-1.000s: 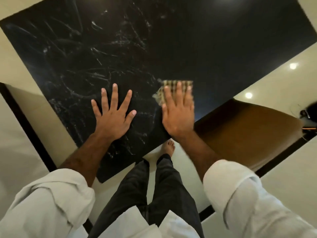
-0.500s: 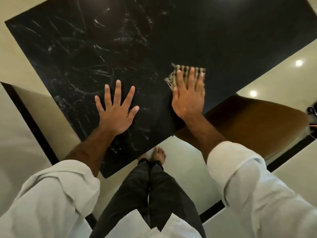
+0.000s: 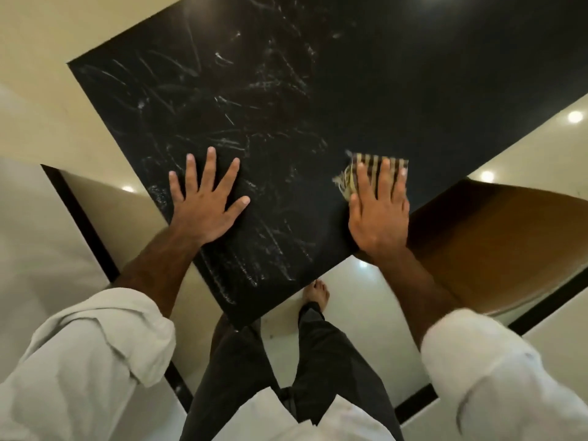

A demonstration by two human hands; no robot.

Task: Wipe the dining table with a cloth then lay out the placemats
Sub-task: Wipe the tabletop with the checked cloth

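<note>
Right hand (image 3: 378,214) flat, fingers straight, pressing striped fringed cloth (image 3: 374,173) onto black marble table (image 3: 286,90); left hand (image 3: 206,205) splayed wide alongside.

table top (image 3: 381,74): no txt, nos. or signs; pale veins in black stone only
cloth (image 3: 371,160): no tag or brand legible; stripes + fringe only
sleeves (image 3: 95,345): plain white, no logo
chair seat (image 3: 493,237): plain brown, no mark
overall: nothing readable anywhere in view
</note>
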